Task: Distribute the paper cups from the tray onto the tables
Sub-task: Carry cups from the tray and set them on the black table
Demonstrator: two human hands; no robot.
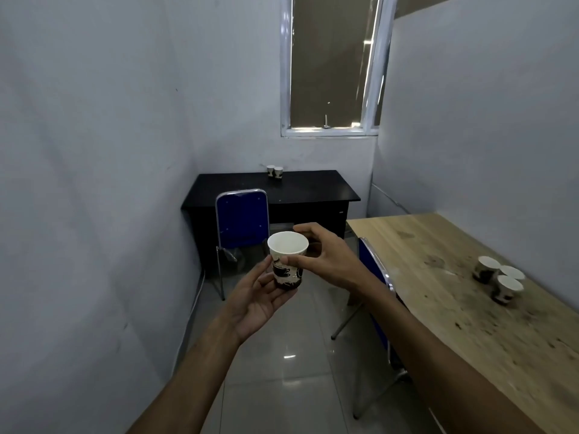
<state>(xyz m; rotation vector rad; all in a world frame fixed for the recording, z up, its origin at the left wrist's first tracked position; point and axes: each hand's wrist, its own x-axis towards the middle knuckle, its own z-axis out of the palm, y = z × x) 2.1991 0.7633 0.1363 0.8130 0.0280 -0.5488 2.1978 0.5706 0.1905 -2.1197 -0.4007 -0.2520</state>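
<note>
A white paper cup (287, 261) with a dark coffee print stands upright in mid-air above the floor, in the middle of the view. My left hand (260, 299) cups its base from below, palm up. My right hand (319, 255) pinches its upper wall between thumb and fingers. Two more cups (275, 171) stand at the back of the black desk (307, 189). Three cups (498, 277) stand close together on the wooden table (454, 308) at the right. No tray is in view.
A blue chair (241, 217) stands at the black desk, and another blue chair (376, 277) is tucked at the wooden table's left edge. White walls close in on the left and right. Grey tiled floor (282, 386) runs between them, under a window (332, 64).
</note>
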